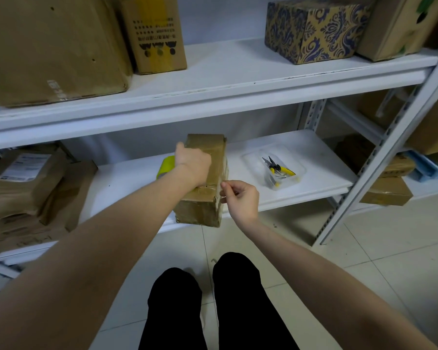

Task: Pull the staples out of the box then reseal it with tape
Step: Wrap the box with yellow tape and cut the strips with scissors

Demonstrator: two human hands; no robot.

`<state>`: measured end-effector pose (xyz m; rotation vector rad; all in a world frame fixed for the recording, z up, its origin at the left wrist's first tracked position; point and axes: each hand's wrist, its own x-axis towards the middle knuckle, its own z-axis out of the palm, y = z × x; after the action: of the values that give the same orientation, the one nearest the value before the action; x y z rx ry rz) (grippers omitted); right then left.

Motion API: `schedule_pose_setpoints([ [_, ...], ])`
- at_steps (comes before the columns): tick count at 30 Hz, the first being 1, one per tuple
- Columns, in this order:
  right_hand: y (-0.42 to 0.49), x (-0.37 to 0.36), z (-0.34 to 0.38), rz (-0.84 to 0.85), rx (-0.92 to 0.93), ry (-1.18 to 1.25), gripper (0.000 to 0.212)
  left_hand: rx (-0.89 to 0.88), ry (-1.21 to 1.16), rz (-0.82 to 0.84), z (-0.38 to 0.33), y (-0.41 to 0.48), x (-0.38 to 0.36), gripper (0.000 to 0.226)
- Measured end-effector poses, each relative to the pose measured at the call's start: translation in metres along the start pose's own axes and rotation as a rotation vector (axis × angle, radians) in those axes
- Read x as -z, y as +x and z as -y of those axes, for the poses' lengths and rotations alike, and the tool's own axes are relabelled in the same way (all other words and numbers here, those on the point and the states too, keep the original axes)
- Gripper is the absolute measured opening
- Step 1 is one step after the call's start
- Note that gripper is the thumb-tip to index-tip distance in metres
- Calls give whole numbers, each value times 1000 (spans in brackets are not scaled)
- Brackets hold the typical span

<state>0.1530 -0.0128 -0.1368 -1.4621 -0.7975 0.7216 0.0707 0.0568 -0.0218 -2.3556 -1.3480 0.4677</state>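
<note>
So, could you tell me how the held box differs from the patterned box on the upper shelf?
The held box is plain brown, taped; the patterned box has a blue floral print. The held box lies on the lower shelf under the left hand; the patterned box stands untouched on the upper shelf. Both are closed cardboard.

the scene is being lit softly from above. a shadow is being cast beneath the white metal upper shelf (238, 79). a sheen is being shown on the small brown taped cardboard box (216, 152). straight edges are being bowed near the borders.
</note>
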Motion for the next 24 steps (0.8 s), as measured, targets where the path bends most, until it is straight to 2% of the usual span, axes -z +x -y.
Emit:
schedule_pose_setpoints([
  [6, -1, -3, -5, -30, -68, 102, 20, 23, -6, 4, 0, 2, -3, 11],
  [12, 10, 5, -1, 36, -126, 32, 17, 30, -30, 21, 0, 6, -3, 25],
  [16, 9, -2, -4, -56, -117, 74, 18, 63, -51, -5, -1, 8, -3, 17],
  [21, 13, -6, -10, -81, -130, 13, 22, 61, -14, -23, -7, 10, -5, 10],
  [24, 19, -5, -7, -67, -261, -8, 28, 51, 14, -21, -8, 13, -6, 9],
])
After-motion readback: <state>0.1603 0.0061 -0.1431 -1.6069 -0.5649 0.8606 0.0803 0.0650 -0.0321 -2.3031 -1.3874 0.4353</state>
